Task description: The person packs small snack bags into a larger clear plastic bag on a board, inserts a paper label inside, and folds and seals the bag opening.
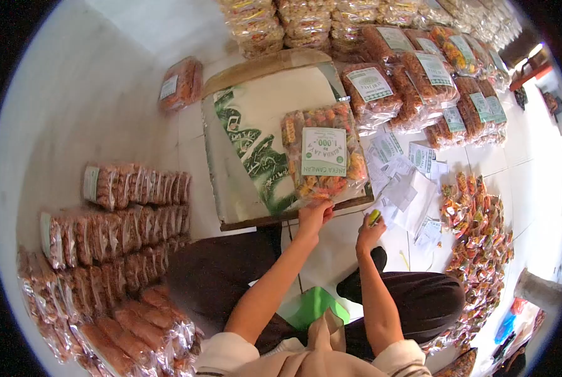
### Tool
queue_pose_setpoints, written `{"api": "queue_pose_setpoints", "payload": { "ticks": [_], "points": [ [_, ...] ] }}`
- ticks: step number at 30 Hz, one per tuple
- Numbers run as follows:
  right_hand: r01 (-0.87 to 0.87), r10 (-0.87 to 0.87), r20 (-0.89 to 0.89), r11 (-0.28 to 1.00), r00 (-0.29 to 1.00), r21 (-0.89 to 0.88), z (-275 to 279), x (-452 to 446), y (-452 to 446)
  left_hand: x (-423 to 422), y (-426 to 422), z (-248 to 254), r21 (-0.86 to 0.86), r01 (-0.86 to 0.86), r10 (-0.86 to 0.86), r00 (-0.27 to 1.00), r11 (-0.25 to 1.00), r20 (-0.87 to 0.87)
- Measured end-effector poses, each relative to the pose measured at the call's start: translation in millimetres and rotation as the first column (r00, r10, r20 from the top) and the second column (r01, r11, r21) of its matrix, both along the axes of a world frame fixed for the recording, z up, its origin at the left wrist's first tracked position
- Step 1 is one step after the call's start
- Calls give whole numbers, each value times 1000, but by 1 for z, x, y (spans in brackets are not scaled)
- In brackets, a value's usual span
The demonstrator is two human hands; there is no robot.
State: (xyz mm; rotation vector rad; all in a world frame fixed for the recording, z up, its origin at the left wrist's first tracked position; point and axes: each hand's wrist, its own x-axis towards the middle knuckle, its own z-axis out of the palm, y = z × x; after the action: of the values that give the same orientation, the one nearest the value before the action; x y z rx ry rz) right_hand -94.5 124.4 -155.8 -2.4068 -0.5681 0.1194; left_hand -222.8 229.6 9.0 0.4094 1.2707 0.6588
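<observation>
A clear plastic bag of orange and brown snacks [291, 133] with a white and green label [324, 152] lies on a low board [275, 94]. At the bag's near edge, my left hand [315, 217] pinches the plastic. My right hand [370, 235] is closed around a small yellow-green and dark tool [374, 217], possibly a stapler; the fingers hide most of it. That hand is just right of the board's near corner, beside loose printed labels [413, 195] on the floor.
Labelled snack bags [372, 85] are piled behind and right of the board. Rows of brown snack packs [114, 232] stand at left, and small packets [476, 251] lie at right. A single brown bag [181, 83] sits at back left. Something green [319, 306] is between my legs.
</observation>
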Motion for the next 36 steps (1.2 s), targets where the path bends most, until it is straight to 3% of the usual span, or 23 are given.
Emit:
{"api": "queue_pose_setpoints", "payload": {
  "ticks": [1,3,5,6,7,8,9,11,12,15,20,25,28,30,36],
  "points": [
    [-13,13,4,1000,1000,-7,22,-3,3,0,-1,-1,16,7,-8,1000,1000,5],
    [255,-37,-454,866,890,429,97,-13,19,2,0,-3,-21,4,-4,1000,1000,-20],
    [226,61,-519,852,853,472,110,-11,18,4,-1,-4,-43,8,-10,999,999,-32],
    [257,319,-724,786,612,563,126,-10,19,6,-2,-7,-18,-33,33,999,999,-2],
    [322,553,-784,716,282,620,146,-11,19,7,-2,-7,4,-75,75,997,997,29],
    [351,671,-740,683,47,641,165,-16,18,7,-1,-8,7,-83,82,996,997,39],
    [342,672,-739,685,48,644,172,-18,19,7,-2,-9,31,-70,68,997,997,36],
    [268,632,-761,766,-148,584,178,-21,20,7,-2,-12,54,-66,64,997,996,36],
    [198,600,-793,795,-110,574,172,-22,21,8,-2,-15,84,-67,64,997,994,32],
    [209,476,-875,867,-84,452,163,-21,24,10,-3,-20,122,-79,79,997,989,3],
    [153,449,-890,888,-78,434,166,-20,30,8,-4,-19,150,-66,74,996,986,-46],
    [131,472,-880,877,-49,463,169,-21,45,6,-4,-17,204,38,6,978,978,-209],
    [4,476,-879,879,-6,476,174,-21,53,7,-4,-15,275,119,-32,953,954,-303],
    [-27,449,-890,893,79,449,179,-22,58,7,-5,-14,271,117,-33,956,955,-293],
    [-32,409,-900,912,150,409,180,-24,64,9,-5,-23,280,76,0,965,957,-263]
  ]
}}
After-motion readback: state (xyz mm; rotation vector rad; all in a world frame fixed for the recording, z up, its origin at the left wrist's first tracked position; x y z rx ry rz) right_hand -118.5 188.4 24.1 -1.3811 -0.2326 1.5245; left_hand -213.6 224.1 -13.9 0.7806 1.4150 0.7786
